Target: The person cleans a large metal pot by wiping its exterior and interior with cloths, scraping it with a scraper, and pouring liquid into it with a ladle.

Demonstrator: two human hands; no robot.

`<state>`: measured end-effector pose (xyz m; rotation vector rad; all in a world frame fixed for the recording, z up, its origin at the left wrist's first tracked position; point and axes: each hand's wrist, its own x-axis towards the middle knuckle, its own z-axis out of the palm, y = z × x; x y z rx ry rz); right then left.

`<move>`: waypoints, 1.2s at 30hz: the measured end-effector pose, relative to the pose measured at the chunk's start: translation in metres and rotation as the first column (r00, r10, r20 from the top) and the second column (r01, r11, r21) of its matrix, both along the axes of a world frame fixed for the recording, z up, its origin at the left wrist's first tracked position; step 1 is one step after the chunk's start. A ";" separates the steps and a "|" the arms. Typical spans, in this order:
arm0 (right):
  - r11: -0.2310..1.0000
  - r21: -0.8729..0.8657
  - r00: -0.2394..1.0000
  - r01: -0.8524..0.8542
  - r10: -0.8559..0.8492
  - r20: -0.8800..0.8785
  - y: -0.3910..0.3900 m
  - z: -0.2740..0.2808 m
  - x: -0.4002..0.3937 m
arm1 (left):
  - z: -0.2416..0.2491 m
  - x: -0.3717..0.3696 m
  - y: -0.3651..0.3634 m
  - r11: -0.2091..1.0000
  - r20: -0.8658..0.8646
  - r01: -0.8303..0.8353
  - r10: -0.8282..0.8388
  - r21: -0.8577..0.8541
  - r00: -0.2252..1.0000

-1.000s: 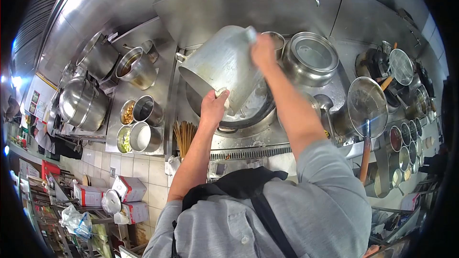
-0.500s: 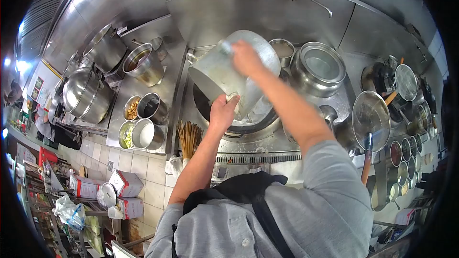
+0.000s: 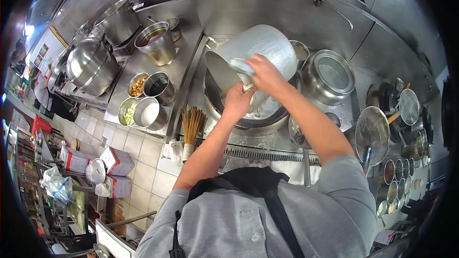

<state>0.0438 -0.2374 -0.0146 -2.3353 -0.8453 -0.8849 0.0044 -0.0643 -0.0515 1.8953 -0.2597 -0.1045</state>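
Observation:
A large aluminium pot (image 3: 272,43) lies tipped on its side over the wok (image 3: 215,107) set in the stove, its mouth facing left. My left hand (image 3: 237,99) is closed around the handle on the pot's near side. In my right hand (image 3: 265,75) is a pale grey scouring pad (image 3: 242,66), pressed close to the pot's outer wall by the rim. Wet streaks and whitish liquid show in the wok below the pot.
Right of the wok stand a wide steel pot (image 3: 329,76) and a ladle (image 3: 306,162). A bundle of bamboo sticks (image 3: 192,124) stands at the front left. Ingredient containers (image 3: 150,113) line the left counter, and a strainer (image 3: 372,136) sits at the right.
My right hand has moved with the scouring pad from the pot's upper side down towards the rim and handle. My left hand keeps its grip. The whole view has shifted slightly.

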 end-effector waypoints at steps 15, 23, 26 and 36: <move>0.999 -0.037 0.989 0.014 -0.019 -0.146 0.051 0.038 0.047 | -0.007 -0.001 -0.002 0.979 -0.030 -0.020 0.014 -0.203 0.999; 0.997 0.016 0.983 -0.077 0.079 -0.164 -0.011 -0.001 -0.039 | 0.002 0.004 0.011 0.995 0.070 -0.034 0.040 -0.090 0.997; 0.997 -0.049 0.991 -0.058 0.051 -0.127 0.015 0.022 -0.013 | -0.009 0.005 0.008 0.986 0.020 -0.038 0.042 -0.159 0.999; 0.997 -0.037 0.990 -0.067 0.062 -0.129 0.022 0.022 0.001 | -0.003 0.000 0.008 0.977 -0.076 -0.026 0.010 -0.214 0.997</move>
